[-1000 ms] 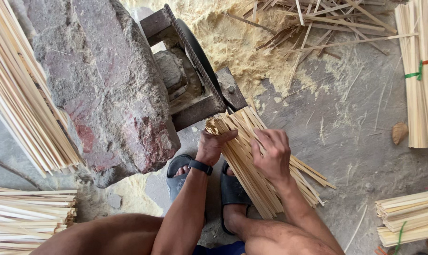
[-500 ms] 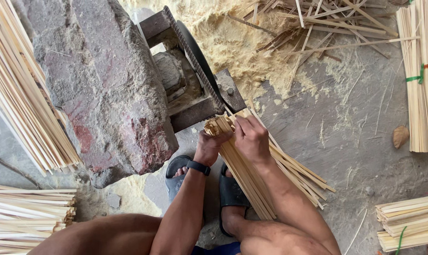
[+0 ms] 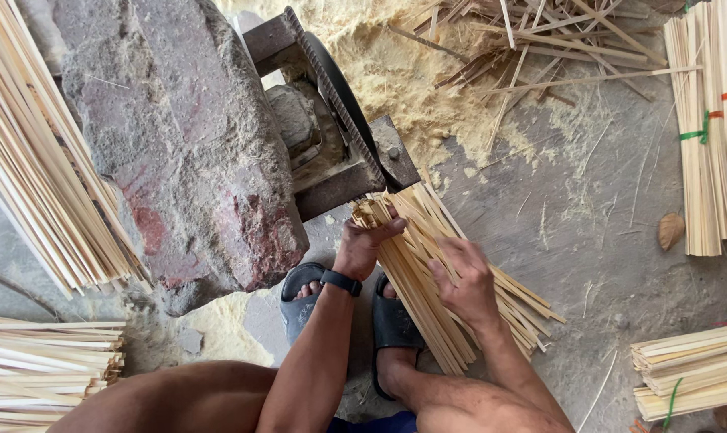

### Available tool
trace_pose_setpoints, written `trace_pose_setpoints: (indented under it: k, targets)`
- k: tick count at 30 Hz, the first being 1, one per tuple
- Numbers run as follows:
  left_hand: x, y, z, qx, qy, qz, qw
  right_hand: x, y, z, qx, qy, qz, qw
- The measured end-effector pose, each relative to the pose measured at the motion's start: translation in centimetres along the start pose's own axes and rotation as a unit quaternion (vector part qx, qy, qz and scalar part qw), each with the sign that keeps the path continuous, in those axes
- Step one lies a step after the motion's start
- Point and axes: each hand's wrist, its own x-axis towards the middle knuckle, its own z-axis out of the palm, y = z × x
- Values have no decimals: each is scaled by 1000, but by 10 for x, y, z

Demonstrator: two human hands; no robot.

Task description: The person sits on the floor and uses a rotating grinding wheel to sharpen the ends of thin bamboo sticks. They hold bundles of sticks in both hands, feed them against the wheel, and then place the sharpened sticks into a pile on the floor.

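Fingers of the left hand (image 3: 362, 245) are wrapping the top of one loose bundle of pale bamboo strips (image 3: 435, 273) — thin, flat, splintery — lying at centre, slanting toward 5 o'clock. Right hand (image 3: 464, 282) is curling over the strips lower down, pressing them. Two black sandals (image 3: 391, 325) are showing beneath. One rough grey machine housing (image 3: 179, 136) is sitting at 10 o'clock — dusted with sawdust.

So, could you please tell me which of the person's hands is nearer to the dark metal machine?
Left. The left hand grips the front end of the bamboo stick bundle just below the dark metal machine. The right hand rests farther back on the bundle.
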Motion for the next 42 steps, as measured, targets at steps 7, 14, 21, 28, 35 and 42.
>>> trace_pose_setpoints:
  k: [7, 14, 21, 28, 35, 42]
  targets:
    - [3, 3, -5, 59, -1, -6, 998, 46, -16, 32, 52, 17, 47, 997]
    - [-1, 11, 4, 106, 39, -4, 994, 76, -20, 33, 33, 16, 17, 999]
    - [-7, 6, 2, 20, -30, -10, 999, 19, -12, 10, -59, 69, -53, 994]
    - [0, 1, 0, -19, -14, -14, 1000, 23, -12, 15, 87, 21, 91, 992]
    - [7, -3, 2, -5, 40, 6, 999, 81, -22, 34, 7, 24, 22, 999]
    - [11, -4, 4, -18, 65, -16, 998, 94, -25, 32, 21, -26, 54, 998]
